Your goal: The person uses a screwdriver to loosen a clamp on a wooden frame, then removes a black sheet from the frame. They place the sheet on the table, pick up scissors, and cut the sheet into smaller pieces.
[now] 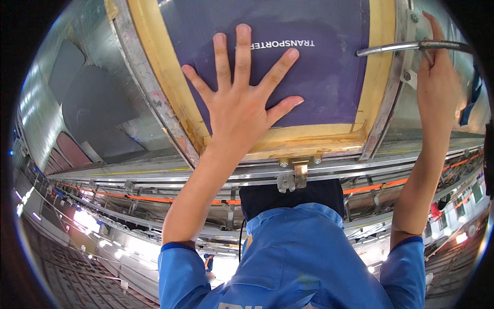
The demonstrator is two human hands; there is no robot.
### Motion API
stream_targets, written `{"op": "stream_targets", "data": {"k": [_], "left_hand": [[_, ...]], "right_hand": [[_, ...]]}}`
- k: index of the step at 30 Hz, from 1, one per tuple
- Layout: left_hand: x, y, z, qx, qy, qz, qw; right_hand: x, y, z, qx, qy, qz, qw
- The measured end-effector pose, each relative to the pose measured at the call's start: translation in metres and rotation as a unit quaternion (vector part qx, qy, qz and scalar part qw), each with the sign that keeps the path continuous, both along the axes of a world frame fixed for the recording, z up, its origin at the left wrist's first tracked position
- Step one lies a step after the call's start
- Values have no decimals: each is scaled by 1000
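My left hand (239,100) lies with its fingers spread on a dark purple sheet-like screen (329,87) that carries white lettering. A yellowish-bordered frame (383,31) with worn metal edges surrounds the screen. Over to the right, my right hand (439,77) is closed around a curved metal rod (391,48), with one finger stretched upward. The rod's left end reaches over the frame's right border. Part of the grip is hidden behind the rod and fingers.
Dark grey flat pieces (98,103) and reddish pieces (72,149) lie on the metal table at left. A metal clamp (293,177) juts from the frame's near edge. Metal rails with an orange strip (149,198) run along the near side. Another person (208,261) stands far behind.
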State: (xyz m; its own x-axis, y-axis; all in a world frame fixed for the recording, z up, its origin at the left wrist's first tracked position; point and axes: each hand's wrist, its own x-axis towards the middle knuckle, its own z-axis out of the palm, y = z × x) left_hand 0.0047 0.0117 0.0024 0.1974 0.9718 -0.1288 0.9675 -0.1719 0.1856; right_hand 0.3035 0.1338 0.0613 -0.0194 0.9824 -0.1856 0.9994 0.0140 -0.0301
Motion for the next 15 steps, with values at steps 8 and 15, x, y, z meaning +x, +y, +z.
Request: {"op": "stream_targets", "data": {"k": [8,15], "left_hand": [[0,-3,0,4,-17,8,1000],[-1,-4,-4,3,-21,9,1000]], "right_hand": [[-6,1,6,6,-25,12,1000],[-6,1,-1,8,-30,3,1000]]}}
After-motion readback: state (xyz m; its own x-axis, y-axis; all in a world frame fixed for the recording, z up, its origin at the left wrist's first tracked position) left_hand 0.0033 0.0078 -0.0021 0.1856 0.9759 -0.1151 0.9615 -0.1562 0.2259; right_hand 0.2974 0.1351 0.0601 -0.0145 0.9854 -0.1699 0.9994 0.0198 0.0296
